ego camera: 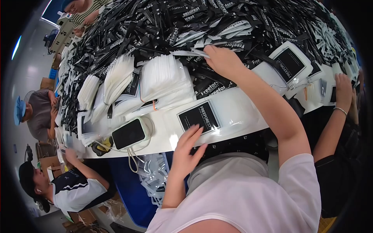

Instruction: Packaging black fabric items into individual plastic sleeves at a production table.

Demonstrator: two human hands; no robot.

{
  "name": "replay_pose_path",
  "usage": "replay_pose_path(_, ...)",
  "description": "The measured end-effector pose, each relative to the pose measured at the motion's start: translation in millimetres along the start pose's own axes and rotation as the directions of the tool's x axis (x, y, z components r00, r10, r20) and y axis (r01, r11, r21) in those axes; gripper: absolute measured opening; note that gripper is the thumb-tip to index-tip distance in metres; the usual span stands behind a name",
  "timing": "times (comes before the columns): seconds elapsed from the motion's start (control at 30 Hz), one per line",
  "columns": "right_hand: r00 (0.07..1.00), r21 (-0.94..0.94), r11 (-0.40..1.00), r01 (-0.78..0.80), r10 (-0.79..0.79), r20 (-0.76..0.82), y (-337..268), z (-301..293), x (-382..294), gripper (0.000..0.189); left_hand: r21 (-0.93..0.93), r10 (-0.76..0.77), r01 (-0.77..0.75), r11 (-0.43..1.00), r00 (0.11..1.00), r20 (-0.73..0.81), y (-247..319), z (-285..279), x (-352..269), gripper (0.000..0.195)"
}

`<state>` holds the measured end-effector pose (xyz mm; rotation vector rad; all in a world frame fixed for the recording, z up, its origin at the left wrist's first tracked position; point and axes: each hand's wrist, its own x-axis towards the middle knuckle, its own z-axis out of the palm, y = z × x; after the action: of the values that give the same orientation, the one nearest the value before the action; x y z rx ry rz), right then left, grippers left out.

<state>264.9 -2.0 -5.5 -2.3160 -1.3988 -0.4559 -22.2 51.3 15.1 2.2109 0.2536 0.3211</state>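
Observation:
In front of me a clear plastic pouch (236,109) with a black printed panel lies flat at the table's near edge. My left hand (186,154) is at its lower left corner, fingers apart and holding nothing. The fingertips overlap the black panel; whether they touch it I cannot tell. Stretched out across the table, my right hand (224,61) pinches slim white-sided packets (192,53) at one end. Beneath and beyond it spreads a large heap of slim black stick packets (140,32) bearing white writing. A loose bunch of packets (233,30) with white sides up lies just past that hand.
Stacked clear pouches (164,78) stand left of centre, with more filled pouches (287,65) at right. A phone-like device (128,134) with a cable sits near the edge. Below is a blue bin (131,186) holding plastic pieces. Co-workers (40,113) are around the table; one's hand (344,90) is at right.

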Motion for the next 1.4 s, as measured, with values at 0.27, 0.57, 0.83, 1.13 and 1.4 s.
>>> replay_pose_path(0.27,0.812,0.619,0.774,0.136,0.271,-0.517,-30.9,-97.0,-95.0,0.008,0.280,0.151,-0.157,0.947,0.988,0.043,-33.6,29.6,8.5,0.039)
replay_pose_path(0.57,0.539,0.784,0.621,0.012,0.657,-0.528,-40.2,-53.4,-205.0,0.013,0.287,0.239,-0.254,0.924,0.967,0.088,-17.1,23.4,8.4,0.026)
replay_pose_path(0.83,0.521,0.914,-0.039,-0.403,0.812,0.264,-55.6,-90.5,-179.5,0.019,0.214,0.209,-0.183,0.960,0.972,-0.105,5.9,33.2,-8.3,0.021)
replay_pose_path(1.13,0.820,0.722,0.390,-0.571,0.227,0.526,-119.9,-90.5,-160.8,0.029,0.235,0.264,-0.223,0.946,0.951,-0.161,3.8,41.9,-17.1,0.097)
replay_pose_path(1.4,0.820,0.745,0.368,-0.556,0.098,0.564,-123.2,-98.2,-153.2,0.023,-0.216,0.265,-0.262,0.941,0.964,-0.016,0.5,35.3,-18.8,0.080)
